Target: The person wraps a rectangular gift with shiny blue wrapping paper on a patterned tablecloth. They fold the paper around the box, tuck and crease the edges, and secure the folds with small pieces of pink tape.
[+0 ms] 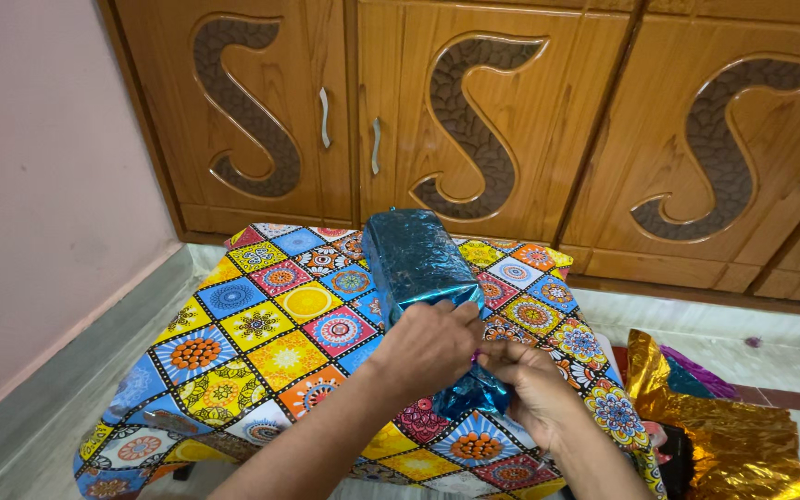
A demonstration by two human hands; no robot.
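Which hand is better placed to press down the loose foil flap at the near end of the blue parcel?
Probably the right hand: it pinches the foil at the blue parcel near end, while the left hand lies on top, steadying.

one package shows: a long box wrapped in shiny blue foil [416,264], lying on the table with the bright patterned cloth [261,333], reaching from near the far edge toward the near edge, right of the middle. its near end, a crumpled fold of blue foil, is pinched between the left hand [428,347] and right hand [530,384].
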